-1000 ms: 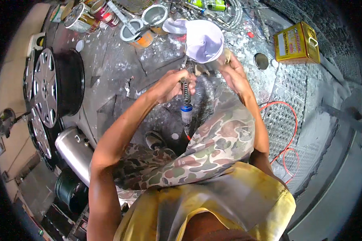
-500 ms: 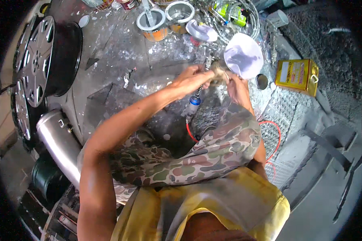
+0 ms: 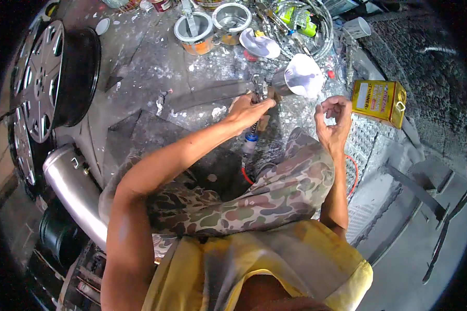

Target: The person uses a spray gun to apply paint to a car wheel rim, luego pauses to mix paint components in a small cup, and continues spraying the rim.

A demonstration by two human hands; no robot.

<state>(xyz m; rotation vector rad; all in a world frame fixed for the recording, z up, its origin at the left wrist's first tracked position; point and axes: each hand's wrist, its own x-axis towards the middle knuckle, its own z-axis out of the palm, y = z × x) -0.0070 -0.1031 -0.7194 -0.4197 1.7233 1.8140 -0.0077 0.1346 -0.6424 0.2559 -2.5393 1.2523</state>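
Note:
My left hand (image 3: 248, 110) is closed round the handle of a metal spray gun (image 3: 258, 87), mostly hidden by my fingers. Below the grip hangs a blue and clear inline air filter (image 3: 250, 140), joined to a red hose (image 3: 246, 175). A dark cup (image 3: 280, 84) lies at the gun's right, and a white paper cone (image 3: 303, 76) sits at its mouth; how they join is unclear. A small brown piece (image 3: 263, 123) shows beneath my left hand. Apart from the gun, my right hand (image 3: 335, 122) has curled fingers with the thumb held away, nothing visible in it.
Ahead stand paint cans (image 3: 193, 33), one with a stirring stick. A crumpled white paper cone (image 3: 259, 43) and coiled hose (image 3: 324, 39) lie nearby. A yellow thinner tin (image 3: 378, 102) is at right. Wheel rims (image 3: 57, 78) and a silver cylinder (image 3: 75, 189) stand at left.
My right hand has moved away from my left, to the right and slightly down. The upright white cone has tilted and shifted left. The brown piece between my hands is now under my left hand.

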